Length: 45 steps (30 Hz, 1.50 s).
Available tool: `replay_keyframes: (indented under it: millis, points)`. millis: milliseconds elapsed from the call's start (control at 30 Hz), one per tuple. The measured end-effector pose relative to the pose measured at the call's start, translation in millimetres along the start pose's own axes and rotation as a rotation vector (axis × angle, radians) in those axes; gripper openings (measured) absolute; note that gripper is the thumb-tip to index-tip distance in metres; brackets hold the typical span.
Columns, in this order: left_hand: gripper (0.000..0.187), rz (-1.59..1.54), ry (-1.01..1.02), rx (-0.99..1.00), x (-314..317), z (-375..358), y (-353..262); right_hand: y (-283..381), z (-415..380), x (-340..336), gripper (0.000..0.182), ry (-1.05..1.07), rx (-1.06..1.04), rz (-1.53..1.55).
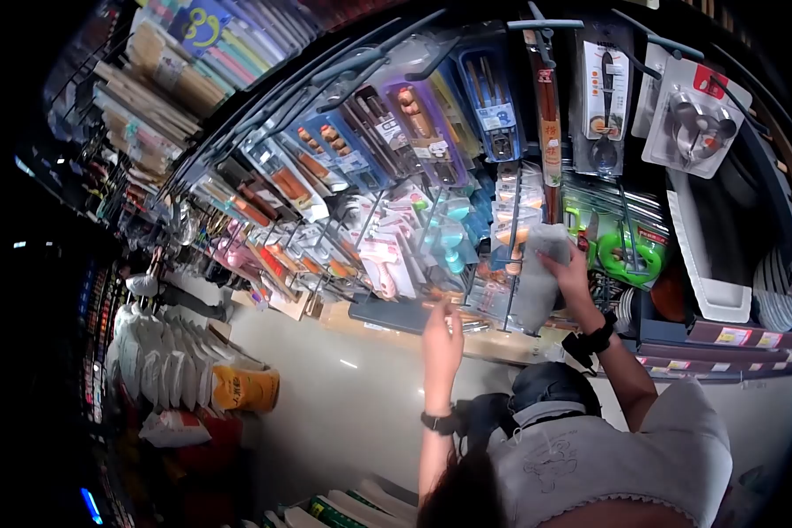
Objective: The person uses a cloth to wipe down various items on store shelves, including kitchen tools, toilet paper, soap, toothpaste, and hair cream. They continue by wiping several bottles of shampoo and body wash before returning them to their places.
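My right hand [572,273] is closed on a grey, flat, elongated packaged item [541,277], held upright before the hanging goods. My left hand [444,330] is raised before the lower shelf edge, its fingers bent and close together; whether anything small is between them cannot be made out. Above it hang turquoise packaged items [454,238]. Right of my right hand is a bright green item [629,255]. A packaged ladle or spoon [605,106] hangs above, beside a long pack of chopsticks [549,123].
A packaged set of measuring spoons [700,123] hangs at the upper right, above a long white tray [708,255]. White plates [779,295] stand at the far right. On the left, white sacks [150,356] and a yellow bag [245,387] border the pale floor [334,396].
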<state>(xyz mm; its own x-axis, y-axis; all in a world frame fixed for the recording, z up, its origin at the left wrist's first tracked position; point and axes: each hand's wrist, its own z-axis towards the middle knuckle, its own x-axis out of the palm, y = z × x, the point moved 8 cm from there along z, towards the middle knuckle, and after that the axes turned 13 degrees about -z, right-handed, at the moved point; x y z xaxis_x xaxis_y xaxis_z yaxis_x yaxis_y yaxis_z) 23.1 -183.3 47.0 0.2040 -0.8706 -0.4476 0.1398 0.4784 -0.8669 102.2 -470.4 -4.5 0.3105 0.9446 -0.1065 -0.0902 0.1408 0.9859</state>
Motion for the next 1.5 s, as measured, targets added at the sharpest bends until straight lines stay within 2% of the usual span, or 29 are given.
replay_keyframes:
  millis: [67,100,200,267,300,367,433,467,567,633,733,767,800,833,867,967,1033,1067,1167,1233,1333,1367,1433,1500]
  points:
    - [0.036,-0.012,-0.007,0.204,34.2,38.9,-18.5,2.1,-3.0,-5.1,0.042,-0.029,-0.131,-0.194]
    - [0.038,-0.020,-0.049,0.339,51.7,53.5,-23.9,-18.5,-3.3,-3.2,0.045,0.038,-0.024,-0.166]
    - [0.038,-0.133,-0.087,0.463,99.7,95.1,-12.1,-31.1,-9.2,-9.5,0.045,0.049,-0.015,-0.246]
    - [0.035,-0.238,0.166,0.158,122.0,112.3,0.3,-9.8,-18.7,-13.8,0.043,0.075,-0.006,-0.330]
    - [0.033,-0.280,0.295,0.010,132.1,115.4,8.0,-12.0,-20.2,-18.5,0.044,0.013,-0.128,-0.418]
    - [0.029,-0.390,0.411,0.057,154.4,113.3,32.5,0.3,-26.3,-28.0,0.046,-0.014,-0.170,-0.497]
    - [0.032,-0.284,0.492,-0.009,162.7,99.4,26.8,41.8,-32.7,-35.5,0.046,0.007,-0.071,-0.496]
    - [0.032,-0.399,0.507,0.066,171.7,97.8,24.9,52.5,-31.9,-36.5,0.048,0.000,-0.156,-0.521]
    - [0.030,-0.693,0.532,0.319,198.3,97.0,42.8,83.1,-31.1,-33.1,0.044,-0.035,-0.150,-0.584]
    - [0.015,-0.830,0.724,0.116,217.0,93.3,60.5,94.3,-28.3,-28.5,0.045,-0.166,-0.169,-0.564]
    - [0.018,-0.523,0.757,0.085,181.6,95.5,39.7,90.5,-23.6,-22.1,0.049,-0.300,-0.168,-0.603]
    - [0.019,-0.493,0.653,0.167,167.8,98.8,34.6,75.8,-25.7,-14.1,0.050,-0.332,-0.154,-0.616]
    - [0.021,-0.450,0.555,0.248,154.8,102.3,32.5,57.4,-29.9,-5.5,0.054,-0.348,-0.239,-0.747]
    - [0.023,-0.399,0.464,0.329,140.5,104.9,30.7,38.8,-33.8,4.2,0.057,-0.255,-0.132,-0.773]
    - [0.022,-0.232,0.442,0.331,132.5,108.8,30.7,28.7,-39.8,12.3,0.058,-0.225,-0.166,-0.792]
    - [0.023,-0.111,0.473,0.357,118.9,114.7,22.5,8.2,-53.8,18.5,0.058,-0.194,-0.135,-0.796]
    - [0.023,-0.065,0.525,0.355,123.5,113.3,27.1,37.6,-51.8,18.9,0.051,-0.190,-0.035,-0.693]
    - [0.023,-0.072,0.535,0.383,125.8,110.0,30.4,66.4,-50.6,20.4,0.049,-0.248,-0.101,-0.751]
    - [0.021,-0.213,0.545,0.466,122.5,103.6,20.1,99.4,-41.9,18.5,0.051,-0.430,-0.220,-0.773]
    - [0.020,-0.139,0.575,0.437,123.6,101.1,20.2,114.8,-43.6,32.9,0.052,-0.467,-0.162,-0.747]
    - [0.020,-0.151,0.581,0.482,119.1,105.3,17.9,93.7,-61.5,39.7,0.054,-0.541,-0.074,-0.768]
    - [0.021,-0.175,0.601,0.492,117.9,107.9,17.0,81.6,-69.4,42.3,0.055,-0.543,-0.111,-0.809]
    - [0.023,-0.095,0.656,0.439,117.4,113.7,15.8,62.8,-82.9,52.3,0.056,-0.432,0.032,-0.884]
    - [0.025,-0.104,0.666,0.469,114.5,118.3,13.2,64.3,-93.4,54.8,0.056,-0.430,0.024,-0.919]
